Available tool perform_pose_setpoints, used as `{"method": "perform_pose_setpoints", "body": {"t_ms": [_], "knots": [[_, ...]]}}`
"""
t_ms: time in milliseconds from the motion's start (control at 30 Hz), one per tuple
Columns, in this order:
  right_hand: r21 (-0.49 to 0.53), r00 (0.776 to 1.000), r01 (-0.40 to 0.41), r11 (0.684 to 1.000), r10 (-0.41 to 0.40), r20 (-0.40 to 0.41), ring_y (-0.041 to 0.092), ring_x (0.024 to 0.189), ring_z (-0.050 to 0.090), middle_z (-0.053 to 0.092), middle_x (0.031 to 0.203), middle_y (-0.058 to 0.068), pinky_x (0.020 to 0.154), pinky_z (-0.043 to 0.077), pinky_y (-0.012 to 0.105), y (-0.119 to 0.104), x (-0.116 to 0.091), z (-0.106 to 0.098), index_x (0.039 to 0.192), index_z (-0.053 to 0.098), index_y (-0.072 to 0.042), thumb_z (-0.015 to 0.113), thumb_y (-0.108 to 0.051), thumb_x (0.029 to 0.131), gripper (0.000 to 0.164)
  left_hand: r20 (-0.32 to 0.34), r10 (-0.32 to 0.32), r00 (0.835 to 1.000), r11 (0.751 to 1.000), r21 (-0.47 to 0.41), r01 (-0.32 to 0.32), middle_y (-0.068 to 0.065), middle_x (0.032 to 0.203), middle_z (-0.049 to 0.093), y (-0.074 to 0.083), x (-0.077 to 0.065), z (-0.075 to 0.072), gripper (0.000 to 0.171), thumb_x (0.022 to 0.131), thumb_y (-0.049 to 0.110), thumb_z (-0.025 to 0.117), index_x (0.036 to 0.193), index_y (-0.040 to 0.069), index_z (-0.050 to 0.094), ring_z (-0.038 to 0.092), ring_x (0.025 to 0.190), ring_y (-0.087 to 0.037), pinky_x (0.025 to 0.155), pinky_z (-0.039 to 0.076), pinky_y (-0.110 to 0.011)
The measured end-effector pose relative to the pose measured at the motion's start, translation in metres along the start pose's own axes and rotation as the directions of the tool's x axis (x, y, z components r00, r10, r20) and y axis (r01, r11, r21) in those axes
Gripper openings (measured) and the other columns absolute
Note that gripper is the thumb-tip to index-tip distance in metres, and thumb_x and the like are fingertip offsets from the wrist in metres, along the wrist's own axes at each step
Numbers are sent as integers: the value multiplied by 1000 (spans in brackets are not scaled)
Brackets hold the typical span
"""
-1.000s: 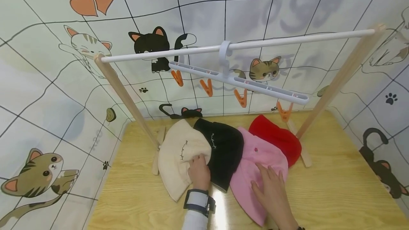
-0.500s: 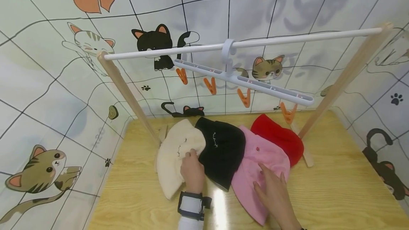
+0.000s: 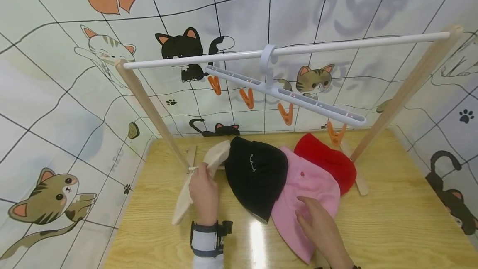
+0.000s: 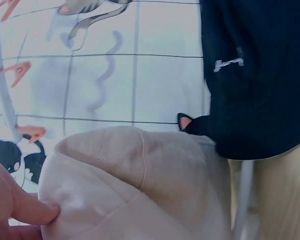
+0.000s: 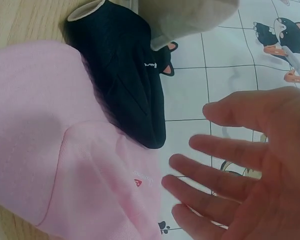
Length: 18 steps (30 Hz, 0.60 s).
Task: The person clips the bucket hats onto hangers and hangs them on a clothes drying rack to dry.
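My left hand [image 3: 204,194] pinches the cream bucket hat [image 4: 140,185] by its crown and holds it tilted on edge, left of the black bucket hat [image 3: 254,173]. In the left wrist view the thumb [image 4: 37,210] presses into the cream cloth. Over the pink bucket hat [image 3: 287,206] hovers my right hand [image 3: 319,227]; the right wrist view shows its fingers spread and apart from the cloth. The black hat partly overlaps the pink one. Behind the pink hat lies a red hat [image 3: 325,161], partly covered.
A wooden stand with a white rod [image 3: 224,57] spans the wooden table [image 3: 396,219]. From the rod hangs a pale clip hanger [image 3: 298,98] with several orange clothespins [image 3: 286,114]. Cat-patterned walls [image 3: 56,107] enclose the back and sides.
My left hand has lifted the cream hat, tipped it up and moved it left, away from the black hat. My right hand has stayed over the pink hat.
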State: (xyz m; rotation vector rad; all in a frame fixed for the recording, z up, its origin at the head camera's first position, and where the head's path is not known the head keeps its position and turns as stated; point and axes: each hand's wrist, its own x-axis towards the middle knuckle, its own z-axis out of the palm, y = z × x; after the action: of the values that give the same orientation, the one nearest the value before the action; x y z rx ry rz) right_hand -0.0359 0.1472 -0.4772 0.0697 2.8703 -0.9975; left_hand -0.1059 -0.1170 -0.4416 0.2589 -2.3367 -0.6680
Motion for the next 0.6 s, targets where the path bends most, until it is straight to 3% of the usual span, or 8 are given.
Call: {"method": "perform_pose_setpoints", "body": {"t_ms": [233,433,600], "knots": [[-16,994,98,995,-99,-52,24,101,57,59,117,8,84,52,47,-1,3,-1,118,52,-14,70,-27,77,47,-59,55,997,990,-126,-62,-24,81,64,-7,12,-10,14,81,-10,54,93,-4,58,59,70,-38,57,48,-50],[-64,946,272,960,-279,-165,24,94,61,64,108,9,80,54,45,-6,14,-5,111,55,-11,73,-21,74,42,-106,99,989,980,-165,-116,-25,81,64,-5,17,-19,9,83,-9,53,91,-5,57,60,71,-40,57,49,-51],[-55,930,324,944,-329,-165,25,98,61,64,109,9,81,53,45,-17,28,-13,112,56,-10,72,-23,76,41,-98,110,989,974,-187,-127,-27,86,65,-3,20,-29,12,84,-9,51,94,-7,58,61,77,-40,62,51,-52]]}}
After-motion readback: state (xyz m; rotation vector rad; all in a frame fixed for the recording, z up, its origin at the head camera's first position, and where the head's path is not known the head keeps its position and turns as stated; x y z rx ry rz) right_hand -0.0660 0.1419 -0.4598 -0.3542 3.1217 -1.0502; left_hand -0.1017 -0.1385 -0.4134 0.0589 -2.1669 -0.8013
